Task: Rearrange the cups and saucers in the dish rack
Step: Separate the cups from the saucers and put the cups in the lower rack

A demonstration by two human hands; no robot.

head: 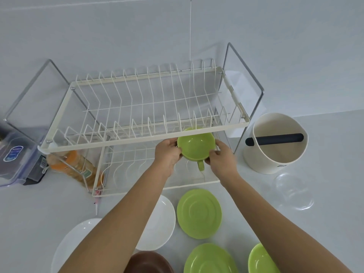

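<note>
A pale countertop [325, 223] against a plain white wall holds a 2-tier wire dish rack [145, 119] across the centre of the frame. At centre, both hands close on 1 green cup [196, 144], mouth up, handle toward the camera: the left hand [167, 154] wraps its left side, the right hand [221, 157] pinches its right side with curled fingers. The cup sits at the front edge of the lower tier, just under the upper tier's front rail; whether it rests on the wires or hangs clear of them cannot be told. The upper tier looks empty. Most of the work appears to remain: at the bottom of the frame, outside the rack, lie a green saucer [199, 213], a second green saucer [210, 260], a green cup at lower right [260, 261], 2 white plates [163, 223] partly hidden by the left forearm, and a brown bowl [147, 262]. At right stand a cream tub with a dark bar [275, 142] and a clear lid [293, 192]; at left, a clear plastic box [17, 158] and an orange packet [76, 164].
</note>
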